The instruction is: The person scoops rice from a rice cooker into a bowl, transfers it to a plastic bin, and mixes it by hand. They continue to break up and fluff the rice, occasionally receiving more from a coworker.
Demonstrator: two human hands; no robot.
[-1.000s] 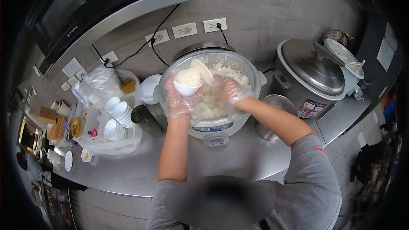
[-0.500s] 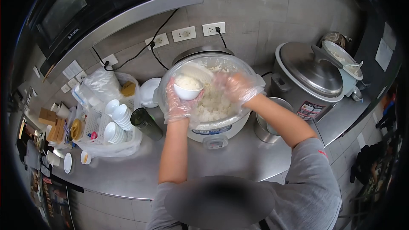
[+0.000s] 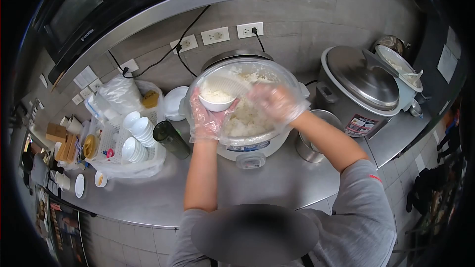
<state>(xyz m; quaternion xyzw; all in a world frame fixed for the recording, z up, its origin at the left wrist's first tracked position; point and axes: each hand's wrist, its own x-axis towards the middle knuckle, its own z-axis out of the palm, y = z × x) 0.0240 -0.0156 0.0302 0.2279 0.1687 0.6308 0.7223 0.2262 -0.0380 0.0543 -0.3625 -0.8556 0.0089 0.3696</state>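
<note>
My left hand (image 3: 207, 120), in a clear plastic glove, holds a small white bowl (image 3: 217, 106) of rice over the near left of an open rice cooker (image 3: 273, 144). Cooked rice (image 3: 247, 120) fills the cooker's pot. My right hand (image 3: 273, 101), gloved as well and smeared by motion, grips a pale rice paddle (image 3: 232, 85). The paddle's ribbed blade lies across the top of the bowl, against the rice in it. My fingers hide the paddle's handle.
Left stands a white basket (image 3: 106, 141) with stacked white bowls (image 3: 134, 150), beside a dark green tumbler (image 3: 170, 139). White plates (image 3: 175, 103) sit behind. Right are a steel pot (image 3: 309, 154) and a lidded rice cooker (image 3: 356, 89). A black oven (image 3: 74, 15) hangs upper left.
The paddle blade has come down and left over the bowl. My right hand has shifted slightly, and the bowl stays nearly in place in my left hand.
</note>
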